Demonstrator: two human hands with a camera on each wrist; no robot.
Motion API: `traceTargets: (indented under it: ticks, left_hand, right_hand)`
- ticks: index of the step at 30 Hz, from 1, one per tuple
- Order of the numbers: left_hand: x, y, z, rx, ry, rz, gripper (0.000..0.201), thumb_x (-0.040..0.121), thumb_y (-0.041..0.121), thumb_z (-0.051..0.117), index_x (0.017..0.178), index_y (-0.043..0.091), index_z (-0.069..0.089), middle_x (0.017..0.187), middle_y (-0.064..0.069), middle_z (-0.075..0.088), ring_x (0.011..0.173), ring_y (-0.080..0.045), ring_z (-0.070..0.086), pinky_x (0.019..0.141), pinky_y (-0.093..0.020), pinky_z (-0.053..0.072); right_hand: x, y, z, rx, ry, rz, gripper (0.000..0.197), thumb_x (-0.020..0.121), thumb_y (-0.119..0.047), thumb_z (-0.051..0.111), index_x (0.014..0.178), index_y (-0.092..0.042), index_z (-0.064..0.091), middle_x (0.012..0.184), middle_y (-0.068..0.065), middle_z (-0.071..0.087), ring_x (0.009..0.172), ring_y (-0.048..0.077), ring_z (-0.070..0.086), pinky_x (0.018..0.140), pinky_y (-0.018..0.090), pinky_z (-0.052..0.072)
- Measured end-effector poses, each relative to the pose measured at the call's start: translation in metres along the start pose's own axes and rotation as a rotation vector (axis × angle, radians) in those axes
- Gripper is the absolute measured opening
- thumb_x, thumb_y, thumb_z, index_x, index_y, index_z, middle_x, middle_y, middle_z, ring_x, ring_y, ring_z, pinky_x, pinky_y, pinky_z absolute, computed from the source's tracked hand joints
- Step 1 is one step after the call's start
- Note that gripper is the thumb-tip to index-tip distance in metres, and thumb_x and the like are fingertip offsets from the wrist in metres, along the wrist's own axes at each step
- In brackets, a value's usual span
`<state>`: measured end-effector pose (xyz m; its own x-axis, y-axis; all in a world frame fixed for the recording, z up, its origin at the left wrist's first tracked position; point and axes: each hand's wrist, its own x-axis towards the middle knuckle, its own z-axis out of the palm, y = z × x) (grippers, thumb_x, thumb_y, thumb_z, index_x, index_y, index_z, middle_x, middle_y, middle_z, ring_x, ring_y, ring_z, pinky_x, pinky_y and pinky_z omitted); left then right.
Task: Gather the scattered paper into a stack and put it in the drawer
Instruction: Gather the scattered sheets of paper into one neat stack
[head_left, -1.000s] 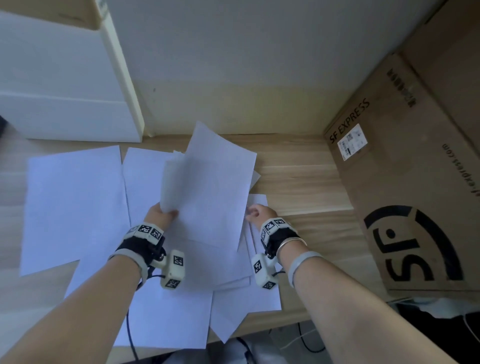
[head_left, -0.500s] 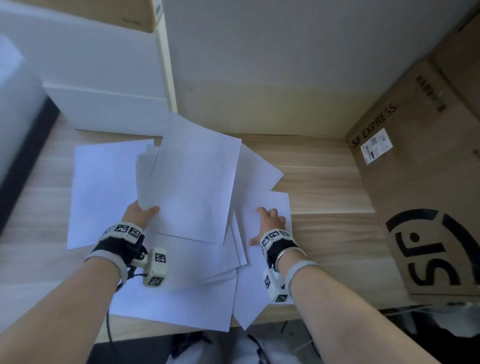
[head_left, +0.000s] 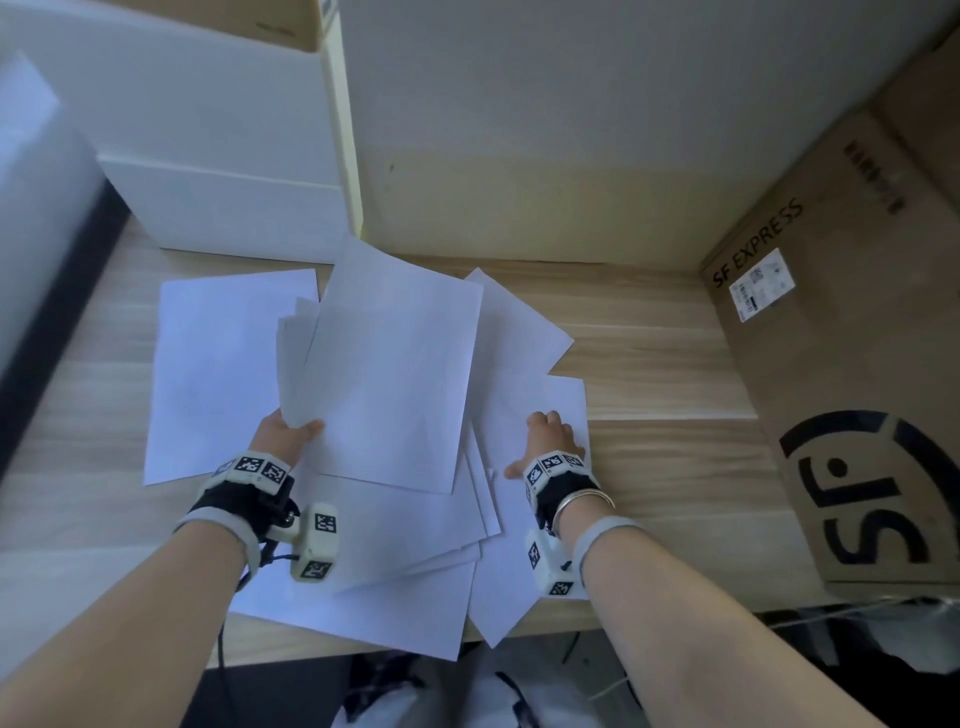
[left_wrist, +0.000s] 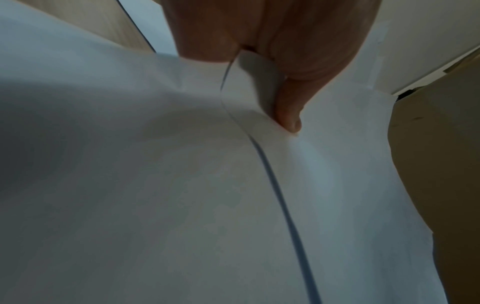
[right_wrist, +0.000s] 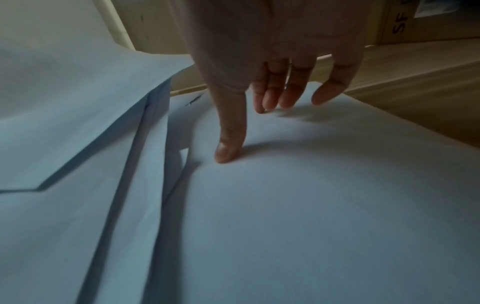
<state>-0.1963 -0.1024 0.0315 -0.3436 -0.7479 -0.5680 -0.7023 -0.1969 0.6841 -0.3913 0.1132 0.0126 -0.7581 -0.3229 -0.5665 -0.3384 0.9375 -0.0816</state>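
White paper sheets lie scattered and overlapping on the wooden desk (head_left: 649, 353). My left hand (head_left: 291, 434) pinches the near corner of a few gathered sheets (head_left: 389, 364) and holds them lifted over the pile; its thumb (left_wrist: 288, 115) lies on top of the sheets (left_wrist: 182, 185). My right hand (head_left: 548, 439) rests on a flat sheet (head_left: 563, 400) at the right of the pile, fingers (right_wrist: 270, 98) straight, fingertips and thumb touching the paper (right_wrist: 311, 205). One separate sheet (head_left: 218, 374) lies flat at the left. No drawer shows plainly.
A large SF Express cardboard box (head_left: 857, 389) stands on the desk's right side. A white cabinet or box (head_left: 223, 202) sits at the back left against the wall (head_left: 571, 156). Sheets overhang the desk's front edge (head_left: 519, 623).
The view has swung left. The left hand has kept its hold on the lifted sheets; the right hand has flattened onto the right-hand sheet and stayed there.
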Motion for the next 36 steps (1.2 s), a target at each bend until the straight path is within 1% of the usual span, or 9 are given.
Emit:
traceTargets:
  ticks: [11,16,21,23,26,29,30,33,36]
  left_hand:
    - [0.004,-0.001,0.011,0.008,-0.021,-0.037,0.043,0.09,0.008,0.055,0.13,-0.007,0.046,0.131,-0.028,0.053,0.12,-0.041,0.051,0.1,-0.042,0.038]
    - [0.005,0.001,0.016,0.001,-0.022,-0.027,0.043,0.09,0.008,0.055,0.13,-0.007,0.047,0.131,-0.029,0.053,0.121,-0.041,0.05,0.101,-0.043,0.037]
    - [0.006,0.006,0.02,-0.002,-0.033,-0.018,0.044,0.09,0.008,0.055,0.131,-0.007,0.047,0.132,-0.028,0.052,0.121,-0.041,0.05,0.1,-0.042,0.037]
    - [0.006,0.008,0.022,-0.007,-0.037,-0.021,0.044,0.09,0.008,0.055,0.131,-0.007,0.046,0.132,-0.028,0.052,0.122,-0.041,0.05,0.101,-0.042,0.037]
    - [0.007,0.011,0.025,-0.013,-0.044,-0.018,0.043,0.09,0.008,0.055,0.13,-0.007,0.047,0.133,-0.027,0.052,0.122,-0.04,0.05,0.101,-0.042,0.037]
    - [0.009,0.012,0.029,-0.017,-0.054,-0.02,0.043,0.09,0.007,0.055,0.13,-0.007,0.047,0.133,-0.027,0.052,0.122,-0.04,0.05,0.099,-0.04,0.038]
    - [0.009,0.012,0.03,-0.018,-0.059,-0.021,0.043,0.09,0.007,0.055,0.13,-0.007,0.047,0.133,-0.027,0.053,0.122,-0.04,0.05,0.097,-0.039,0.038]
    - [0.01,0.011,0.035,-0.019,-0.071,-0.03,0.043,0.09,0.007,0.055,0.13,-0.007,0.047,0.132,-0.027,0.053,0.121,-0.04,0.051,0.096,-0.039,0.038]
    - [0.013,0.01,0.038,-0.003,-0.082,-0.035,0.042,0.09,0.007,0.055,0.129,-0.007,0.048,0.131,-0.028,0.054,0.12,-0.04,0.052,0.087,-0.033,0.036]
  right_hand:
    - [0.004,0.0,0.0,0.059,-0.042,0.013,0.069,0.07,-0.025,0.081,0.125,-0.007,0.043,0.134,0.006,0.034,0.118,0.031,0.049,0.093,0.039,0.049]
    - [0.002,0.008,-0.003,0.212,-0.074,0.002,0.072,0.069,-0.016,0.08,0.125,-0.018,0.035,0.123,0.008,0.05,0.104,0.029,0.06,0.084,0.035,0.049]
    - [0.001,0.019,-0.009,0.224,-0.135,0.107,0.059,0.078,-0.029,0.072,0.129,-0.01,0.048,0.126,0.008,0.059,0.117,0.028,0.057,0.102,0.04,0.045]
    - [0.002,0.028,-0.013,0.243,-0.103,0.18,0.049,0.085,-0.027,0.064,0.126,-0.004,0.052,0.128,0.011,0.058,0.119,0.029,0.055,0.096,0.031,0.047]
    - [0.0,0.046,-0.014,0.208,-0.027,0.237,0.041,0.091,-0.021,0.055,0.129,-0.005,0.051,0.132,0.015,0.053,0.124,0.029,0.049,0.091,0.031,0.04]
    - [-0.006,0.056,-0.007,0.206,0.049,0.284,0.029,0.094,-0.02,0.049,0.118,-0.009,0.061,0.089,0.017,0.054,0.118,0.028,0.05,0.099,0.031,0.039]
    - [-0.006,0.056,-0.005,0.222,0.042,0.293,0.03,0.093,-0.018,0.051,0.119,-0.006,0.06,0.089,0.018,0.053,0.118,0.03,0.05,0.099,0.031,0.039]
    - [-0.005,0.05,-0.002,0.287,-0.002,0.285,0.038,0.094,-0.013,0.053,0.127,0.004,0.049,0.135,0.023,0.041,0.123,0.033,0.047,0.087,0.03,0.041]
    - [-0.004,0.049,-0.007,0.357,-0.011,0.329,0.039,0.09,-0.021,0.058,0.122,-0.001,0.053,0.138,0.016,0.033,0.113,0.03,0.055,0.083,0.028,0.043]
